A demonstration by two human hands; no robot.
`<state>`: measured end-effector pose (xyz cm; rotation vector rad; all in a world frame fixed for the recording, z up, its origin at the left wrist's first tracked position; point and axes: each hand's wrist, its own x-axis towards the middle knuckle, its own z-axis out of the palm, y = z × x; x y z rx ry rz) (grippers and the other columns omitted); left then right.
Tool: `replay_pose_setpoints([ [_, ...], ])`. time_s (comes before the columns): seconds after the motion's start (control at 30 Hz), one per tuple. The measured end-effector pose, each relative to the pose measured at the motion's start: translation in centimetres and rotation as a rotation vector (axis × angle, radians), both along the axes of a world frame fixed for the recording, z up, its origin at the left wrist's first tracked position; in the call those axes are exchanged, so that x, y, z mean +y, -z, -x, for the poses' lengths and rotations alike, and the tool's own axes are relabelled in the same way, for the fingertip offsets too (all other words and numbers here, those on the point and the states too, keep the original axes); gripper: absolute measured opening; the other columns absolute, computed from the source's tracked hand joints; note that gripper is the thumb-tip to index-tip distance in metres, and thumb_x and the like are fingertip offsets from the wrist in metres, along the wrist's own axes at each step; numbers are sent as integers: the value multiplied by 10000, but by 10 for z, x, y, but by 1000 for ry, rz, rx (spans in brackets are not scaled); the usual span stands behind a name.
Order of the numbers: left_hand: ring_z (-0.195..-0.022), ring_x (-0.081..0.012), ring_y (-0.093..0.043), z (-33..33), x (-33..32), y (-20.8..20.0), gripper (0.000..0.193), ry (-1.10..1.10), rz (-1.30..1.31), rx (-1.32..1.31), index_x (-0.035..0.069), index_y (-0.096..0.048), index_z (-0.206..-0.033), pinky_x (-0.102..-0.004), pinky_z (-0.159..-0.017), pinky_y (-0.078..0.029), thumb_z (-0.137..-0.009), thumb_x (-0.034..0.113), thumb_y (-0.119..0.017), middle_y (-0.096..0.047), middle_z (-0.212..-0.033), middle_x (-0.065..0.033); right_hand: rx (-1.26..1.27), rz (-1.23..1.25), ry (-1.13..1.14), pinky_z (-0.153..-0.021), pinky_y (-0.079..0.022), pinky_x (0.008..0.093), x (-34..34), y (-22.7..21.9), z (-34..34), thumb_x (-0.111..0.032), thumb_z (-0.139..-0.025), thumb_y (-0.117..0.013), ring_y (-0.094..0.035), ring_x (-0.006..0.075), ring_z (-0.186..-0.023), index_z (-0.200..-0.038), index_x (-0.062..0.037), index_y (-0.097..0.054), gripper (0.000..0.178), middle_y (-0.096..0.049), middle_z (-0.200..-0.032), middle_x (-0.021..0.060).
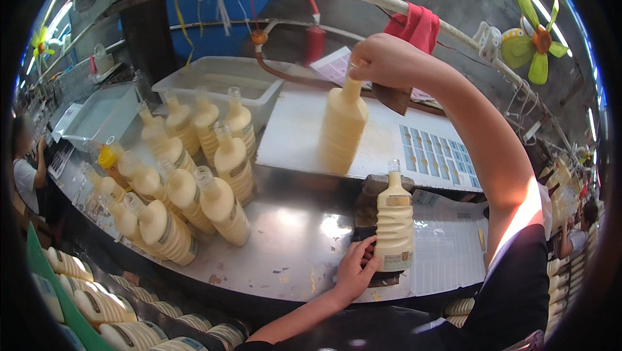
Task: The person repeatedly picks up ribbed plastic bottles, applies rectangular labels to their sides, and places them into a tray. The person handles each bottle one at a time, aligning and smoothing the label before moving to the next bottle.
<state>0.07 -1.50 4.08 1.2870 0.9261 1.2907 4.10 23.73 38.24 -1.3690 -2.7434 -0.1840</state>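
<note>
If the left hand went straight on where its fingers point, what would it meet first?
The ribbed cream bottle beside it, which the left hand seems to be touching, though depth makes contact unsure.

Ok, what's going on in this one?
The person's right hand grips a cream-coloured bottle by the neck, at the white board; whether its base touches is unclear. The left hand has its fingers against the lower side of a second bottle. More cream bottles stand grouped to the left on the metal table.
</note>
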Motion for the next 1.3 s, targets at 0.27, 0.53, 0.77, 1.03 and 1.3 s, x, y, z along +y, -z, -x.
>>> replay_pose_setpoints([
  [0.27,-841,-172,-628,3,-1,-5,482,57,96,-5,67,-546,-1404,-301,-767,-541,-957,177,-689,-574,-1081,-95,77,-8,35,-741,-513,402,32,19,-16,-243,-913,-680,-673,284,-795,-1028,43,-695,308,-694,-858,174],
  [0.53,-867,-139,-612,1,-2,-11,503,29,112,66,76,-540,-1419,-288,-779,-537,-939,113,-687,-568,-1090,-75,484,-249,10,-640,-525,331,23,58,-40,-478,-946,-717,-631,165,-699,-1296,-1,-631,598,-661,-837,92],
  [0.77,-1065,-111,-551,8,-1,-3,453,19,216,-100,34,-541,-1442,-265,-970,-456,-990,4,-557,-568,-1217,-28,1006,730,360,-565,-469,233,-108,112,-132,-321,-965,-656,-579,66,-691,-1098,-37,-668,314,-601,-821,-18],
  [1.03,-935,-82,-567,-3,-1,12,389,-86,182,-109,0,-540,-1434,-244,-849,-478,-1081,146,-471,-619,-1142,-20,690,-82,62,-787,-547,324,-265,214,-155,46,-816,-700,-691,210,-941,-1081,-41,-706,279,-702,-1046,109],
  [1.3,-979,-120,-573,-14,-5,0,487,-168,183,-157,-37,-538,-1417,-288,-886,-473,-1120,302,-354,-626,-1129,-51,539,-26,-196,-659,-536,392,-292,256,-129,-106,-850,-655,-690,276,-797,-1036,-45,-684,198,-689,-890,107],
])
